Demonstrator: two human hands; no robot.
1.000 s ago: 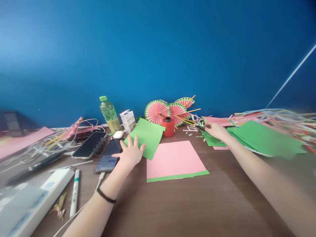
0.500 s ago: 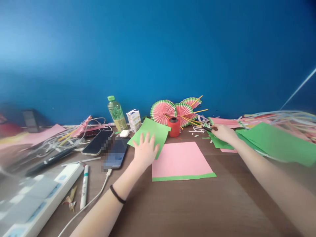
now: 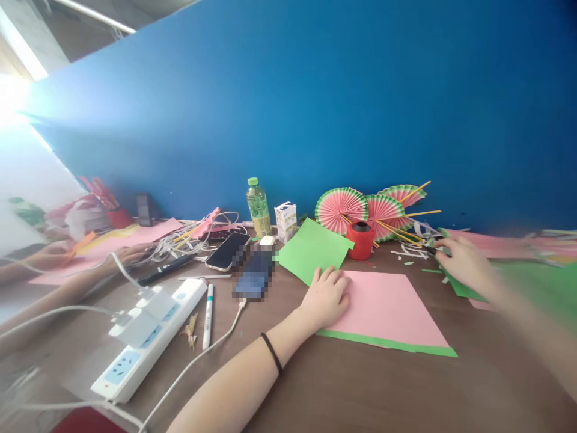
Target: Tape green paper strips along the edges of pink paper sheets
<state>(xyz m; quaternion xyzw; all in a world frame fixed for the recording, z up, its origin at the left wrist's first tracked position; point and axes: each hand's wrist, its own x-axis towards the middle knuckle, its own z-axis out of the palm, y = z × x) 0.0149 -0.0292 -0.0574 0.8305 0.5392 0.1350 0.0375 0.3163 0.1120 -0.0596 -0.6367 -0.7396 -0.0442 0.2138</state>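
My left hand (image 3: 325,297) lies with its fingers stretched out on the left edge of a pink paper sheet (image 3: 392,307). A green strip (image 3: 387,344) runs along that sheet's near edge. Just beyond my fingertips is a green paper sheet (image 3: 311,246), partly touching the pink one. Over at the right, my right hand (image 3: 462,258) is closed on a thin dark tool (image 3: 431,250), whose kind I cannot make out. Beside it are white paper scraps (image 3: 410,252) and more green paper (image 3: 464,287).
Pleated watermelon-coloured fans (image 3: 341,207) lean at the wall behind a red round container (image 3: 360,240). A drink bottle (image 3: 258,207), small carton (image 3: 285,221), phones (image 3: 228,251), marker (image 3: 208,316) and power strip (image 3: 148,340) stand leftward. Another person's arms (image 3: 90,270) rest at far left.
The view has swung left, showing more of the other person's side. My left hand has shifted from the green sheet onto the pink one. My right hand stays by the scraps with the dark tool.
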